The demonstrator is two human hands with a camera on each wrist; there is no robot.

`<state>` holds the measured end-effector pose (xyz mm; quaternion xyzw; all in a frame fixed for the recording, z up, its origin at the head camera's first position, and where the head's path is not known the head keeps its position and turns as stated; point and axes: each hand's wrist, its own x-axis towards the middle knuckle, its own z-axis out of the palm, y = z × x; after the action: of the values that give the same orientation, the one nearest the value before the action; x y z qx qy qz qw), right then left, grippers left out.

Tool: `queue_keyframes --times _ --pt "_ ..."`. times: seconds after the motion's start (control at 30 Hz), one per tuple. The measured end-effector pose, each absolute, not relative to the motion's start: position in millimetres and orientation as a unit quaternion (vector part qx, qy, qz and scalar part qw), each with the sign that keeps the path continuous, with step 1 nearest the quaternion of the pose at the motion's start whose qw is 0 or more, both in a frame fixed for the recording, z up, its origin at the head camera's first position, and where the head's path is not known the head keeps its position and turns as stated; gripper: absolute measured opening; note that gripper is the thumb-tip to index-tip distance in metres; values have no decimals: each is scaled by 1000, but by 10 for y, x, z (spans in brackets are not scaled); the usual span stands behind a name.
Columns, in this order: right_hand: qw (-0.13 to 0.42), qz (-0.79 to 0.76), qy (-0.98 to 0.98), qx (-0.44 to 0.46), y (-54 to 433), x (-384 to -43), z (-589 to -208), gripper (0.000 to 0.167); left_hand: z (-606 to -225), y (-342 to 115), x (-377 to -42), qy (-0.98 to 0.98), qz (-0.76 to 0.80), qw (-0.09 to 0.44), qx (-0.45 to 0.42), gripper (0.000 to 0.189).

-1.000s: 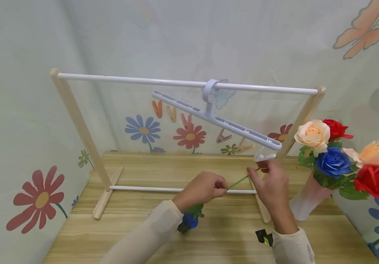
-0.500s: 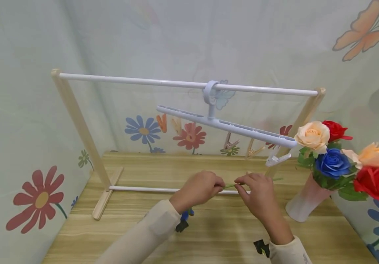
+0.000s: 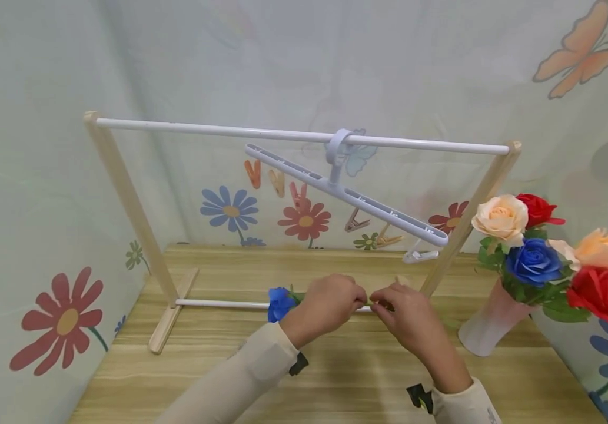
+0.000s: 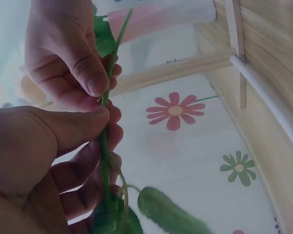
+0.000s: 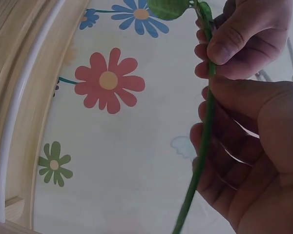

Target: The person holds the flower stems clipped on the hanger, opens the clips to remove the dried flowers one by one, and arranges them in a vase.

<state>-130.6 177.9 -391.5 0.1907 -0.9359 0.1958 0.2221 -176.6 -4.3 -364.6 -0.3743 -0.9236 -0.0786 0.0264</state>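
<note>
Both hands hold one artificial blue rose (image 3: pixel 279 303) level above the wooden table (image 3: pixel 335 377). My left hand (image 3: pixel 326 305) pinches its green stem (image 4: pixel 105 151) near the leaves, with the bloom sticking out to the left. My right hand (image 3: pixel 405 312) pinches the same stem (image 5: pixel 205 131) just to the right, thumb against fingers. The two hands almost touch. A white clip hanger (image 3: pixel 346 194) hangs tilted, right end low, from the white top rail (image 3: pixel 304 135) of the wooden rack, above the hands.
A pink vase (image 3: pixel 489 324) with peach, red and blue roses (image 3: pixel 534 259) stands at the right of the table. Several coloured clips dangle from the hanger. The rack's lower white bar (image 3: pixel 219 304) runs just behind the hands. Flower-printed cloth surrounds the table.
The rose has turned: its bloom came up from below my left wrist and now points left. My right hand moved from the hanger's end clip down to the stem. The hanger swings.
</note>
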Motion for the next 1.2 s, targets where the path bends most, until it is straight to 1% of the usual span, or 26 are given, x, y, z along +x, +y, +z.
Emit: queue_keyframes --times 0.2,0.37,0.5,0.6,0.73,0.83,0.9,1.07,1.2 --pt "170 217 -945 178 1801 -1284 -3887 11 -3608 20 -1709 -915 -23 97 -390 11" --pt "151 219 -949 172 1807 -1278 -3874 11 -3572 46 -1667 -899 14 152 -411 10" --pt "149 223 -948 171 1817 -1274 -3871 10 -3574 52 -1649 -886 8 189 -425 10" --pt "159 235 -944 168 1838 -1261 -3875 10 -3590 63 -1639 -867 -39 220 -446 10" --pt "198 240 -934 174 1884 -1246 -3892 17 -3598 103 -1609 -813 -144 261 -500 10" --pt "235 238 -926 177 1942 -1227 -3919 23 -3590 153 -1572 -778 -200 262 -535 11" --pt "251 243 -921 175 1990 -1207 -3942 27 -3593 183 -1542 -767 -219 247 -550 12" --pt "263 270 -913 154 2125 -1152 -3986 24 -3673 250 -1475 -757 -229 193 -580 13" --pt "297 284 -903 125 2255 -1103 -3984 22 -3765 347 -1460 -761 -223 154 -590 14"
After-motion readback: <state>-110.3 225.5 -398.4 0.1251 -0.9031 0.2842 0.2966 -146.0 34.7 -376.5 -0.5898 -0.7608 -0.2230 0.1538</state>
